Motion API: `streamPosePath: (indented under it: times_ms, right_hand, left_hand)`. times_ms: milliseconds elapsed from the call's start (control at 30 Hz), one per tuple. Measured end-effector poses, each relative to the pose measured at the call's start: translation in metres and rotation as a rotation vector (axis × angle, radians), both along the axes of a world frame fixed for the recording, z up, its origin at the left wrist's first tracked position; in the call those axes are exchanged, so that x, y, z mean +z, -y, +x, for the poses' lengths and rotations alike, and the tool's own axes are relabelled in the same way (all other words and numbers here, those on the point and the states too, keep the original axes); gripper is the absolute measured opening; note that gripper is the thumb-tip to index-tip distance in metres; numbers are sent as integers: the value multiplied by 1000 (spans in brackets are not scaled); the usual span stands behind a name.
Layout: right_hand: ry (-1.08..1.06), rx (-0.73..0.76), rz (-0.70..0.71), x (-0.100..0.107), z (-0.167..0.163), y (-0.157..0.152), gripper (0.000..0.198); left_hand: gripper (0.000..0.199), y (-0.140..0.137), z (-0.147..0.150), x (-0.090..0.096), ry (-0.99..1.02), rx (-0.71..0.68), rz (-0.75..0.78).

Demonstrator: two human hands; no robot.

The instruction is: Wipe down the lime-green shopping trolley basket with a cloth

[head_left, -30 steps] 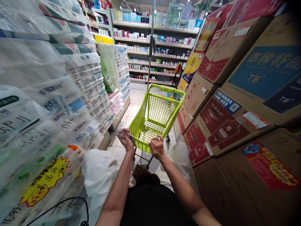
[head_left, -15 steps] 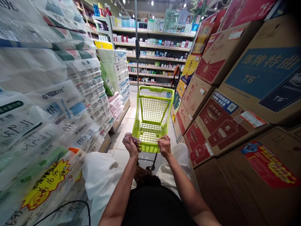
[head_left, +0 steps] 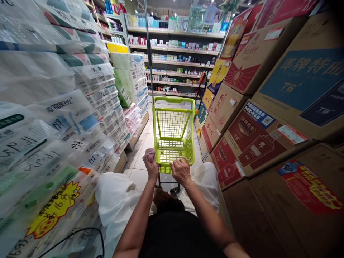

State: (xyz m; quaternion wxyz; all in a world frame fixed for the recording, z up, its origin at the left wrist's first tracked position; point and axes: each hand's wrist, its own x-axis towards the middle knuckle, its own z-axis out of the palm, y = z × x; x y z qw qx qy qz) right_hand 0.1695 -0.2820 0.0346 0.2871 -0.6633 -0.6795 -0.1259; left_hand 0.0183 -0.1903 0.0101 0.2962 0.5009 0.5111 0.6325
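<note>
A lime-green shopping cart (head_left: 172,144) with a grid-walled plastic basket stands between my knees. Bunched in my left hand (head_left: 152,168) is a pinkish-grey cloth (head_left: 150,154). That closed hand is at the basket's near left corner; whether it also touches the rim I cannot tell. My right hand (head_left: 181,171) is closed over the near rim of the basket, right of the middle, knuckles up. No goods show inside the basket. Under it, part of a dark frame and black wheels (head_left: 175,189) are visible, partly hidden by my hands and clothes.
Wrapped tissue packs (head_left: 99,89) are stacked high on the left, some with handwritten prices. Stacked cartons (head_left: 258,139) wall the right side. A thin upright pole (head_left: 149,57) rises at the cart's far left corner. Shelves of small boxes (head_left: 185,73) stand across the aisle's end.
The cart has turned slightly and its far end has shifted left. My right hand has slid left along the near rim. My left hand, with the cloth, is turned more upright.
</note>
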Motion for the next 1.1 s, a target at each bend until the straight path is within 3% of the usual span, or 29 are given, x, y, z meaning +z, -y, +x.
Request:
streamPosePath:
  times_ms: [233, 533, 633, 733, 933, 1033, 1100]
  right_hand:
    - [-113, 37, 13, -2, 15, 11, 33]
    - [-89, 76, 13, -5, 37, 17, 33]
    - [-88, 67, 11, -4, 37, 16, 32]
    - [-98, 51, -1, 0, 36, 15, 31]
    - [-120, 55, -41, 6, 35, 18, 32]
    - [-136, 69, -39, 5, 36, 19, 32]
    - [-148, 77, -33, 4, 36, 18, 31]
  left_hand:
    - [20, -11, -3, 23, -473, -140, 12]
    - [38, -100, 42, 87, -775, -174, -230]
    - [39, -113, 48, 97, -775, -187, -247]
    - [41, -95, 39, 85, -715, -236, -225]
    - [35, -4, 0, 40, -711, -293, -83]
    - [35, 21, -5, 35, -802, -275, 9]
    - [35, 15, 2, 42, -860, -259, 14]
